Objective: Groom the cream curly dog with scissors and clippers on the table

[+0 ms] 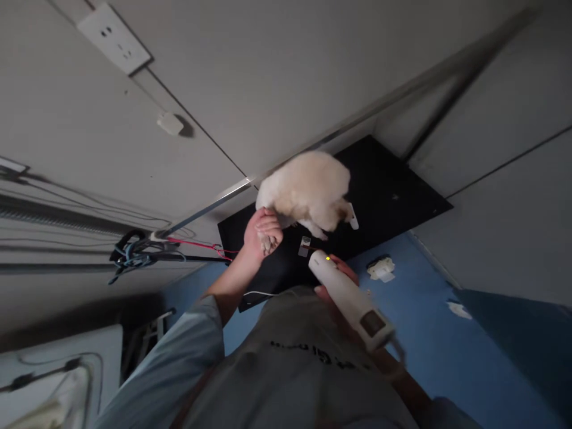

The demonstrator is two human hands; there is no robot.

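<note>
A cream-coloured furry animal, which looks like a small dog, is on the black table top, its head lowered to the right. My left hand is closed around one of its paws, with the toes showing below the fingers. In my right hand is a white handheld device with a lit yellow light and a dark window at its near end. Its far end points up and left, near a small white-and-black tag at the table's edge. Most of my right hand is hidden behind the device.
A metal bar runs along the wall behind the table, with a red cord and tangled blue cords at the left. A power socket is on the wall. White crumpled bits lie on the blue floor.
</note>
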